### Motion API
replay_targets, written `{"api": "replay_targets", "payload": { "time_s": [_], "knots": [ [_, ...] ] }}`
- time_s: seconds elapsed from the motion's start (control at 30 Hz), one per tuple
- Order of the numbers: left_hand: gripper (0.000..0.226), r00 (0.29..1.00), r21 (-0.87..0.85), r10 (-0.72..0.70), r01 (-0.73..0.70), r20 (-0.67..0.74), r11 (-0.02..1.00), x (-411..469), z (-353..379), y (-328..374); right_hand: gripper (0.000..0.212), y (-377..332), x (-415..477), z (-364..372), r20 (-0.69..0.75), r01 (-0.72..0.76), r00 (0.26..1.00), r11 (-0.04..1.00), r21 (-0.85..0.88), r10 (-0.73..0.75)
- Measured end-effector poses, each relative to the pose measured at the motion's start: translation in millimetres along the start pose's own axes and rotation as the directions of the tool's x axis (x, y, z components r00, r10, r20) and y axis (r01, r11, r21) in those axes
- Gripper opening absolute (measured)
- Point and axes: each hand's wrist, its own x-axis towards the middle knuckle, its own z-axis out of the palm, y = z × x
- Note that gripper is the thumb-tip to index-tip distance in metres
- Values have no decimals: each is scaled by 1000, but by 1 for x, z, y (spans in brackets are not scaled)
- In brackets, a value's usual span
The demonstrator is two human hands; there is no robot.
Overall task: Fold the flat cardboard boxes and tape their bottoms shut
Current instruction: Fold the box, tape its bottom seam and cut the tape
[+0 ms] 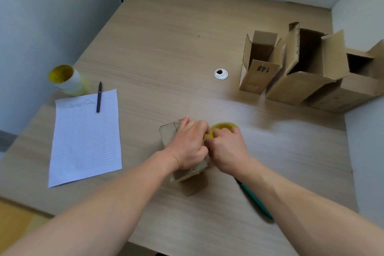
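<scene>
A small brown cardboard box point(170, 133) stands on the wooden table point(166, 48) near the front middle, its closed end facing up. My left hand point(190, 143) lies over that end with its fingers curled down on the flaps. Right beside it, my right hand point(226, 147) grips a yellow tape roll point(223, 125) at the box's right edge. The two hands touch above the box and hide most of its top. Whether a strip of tape runs across the flaps is hidden.
Three folded boxes stand open-topped at the right: a narrow one marked 14# point(259, 64), a larger one point(307, 66) and another point(359, 81). A lined sheet point(85, 137) with a black pen point(99, 97) and a spare tape roll point(66, 80) lie left. A green-handled tool point(256, 201) lies under my right forearm.
</scene>
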Motion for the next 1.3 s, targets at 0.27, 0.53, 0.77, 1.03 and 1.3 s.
{"api": "replay_targets", "payload": {
  "time_s": [0.27,0.53,0.77,1.03,1.3],
  "knots": [
    [48,980,112,63,-85,191,990,-3,-6,-4,13,3,4,-12,-4,-481,846,766,427,534],
    [42,953,496,3,-161,304,853,-11,4,13,14,-6,-15,-12,108,-581,648,398,710,754],
    [6,999,-139,34,-33,-1,990,-9,-5,4,15,-28,-19,-15,61,-514,550,281,810,833],
    [42,829,-200,-183,87,-528,976,-70,0,-14,17,-81,-4,-14,30,-456,588,301,838,809],
    [55,709,-713,-631,262,-315,651,-108,39,-13,14,-108,5,3,-1,-437,628,354,827,778]
  ]
}}
